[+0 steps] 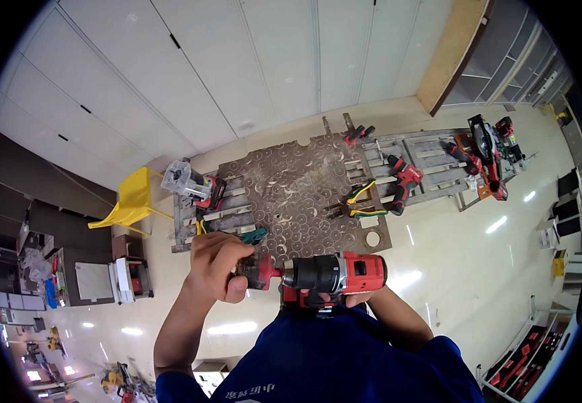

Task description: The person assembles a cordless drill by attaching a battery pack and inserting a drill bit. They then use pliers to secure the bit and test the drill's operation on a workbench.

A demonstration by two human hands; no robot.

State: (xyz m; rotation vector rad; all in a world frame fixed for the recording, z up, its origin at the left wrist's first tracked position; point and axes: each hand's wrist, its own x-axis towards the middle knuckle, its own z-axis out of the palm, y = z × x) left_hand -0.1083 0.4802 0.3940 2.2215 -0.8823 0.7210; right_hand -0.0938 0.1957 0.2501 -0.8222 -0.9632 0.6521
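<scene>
My right hand (359, 299), mostly hidden beneath the tool, grips a red and black cordless drill (342, 273) in front of my chest. The drill lies level, its chuck facing left. From the chuck sticks a red, cup-shaped bit (260, 271) that looks like a hole saw. The fingers of my left hand (218, 264) are closed around its outer end. Just beyond both hands is a brown board (291, 188) covered in round cut marks, lying across a slatted bench (432, 158). Green-handled pliers (254, 236) lie by my left hand.
A trim router (193, 185) with a clear base stands at the bench's left, beside a yellow chair (132, 200). Yellow-green pliers (361, 201), a red drill (404, 181) and a circular saw (486, 151) lie rightward. White cabinets (257, 60) line the far side.
</scene>
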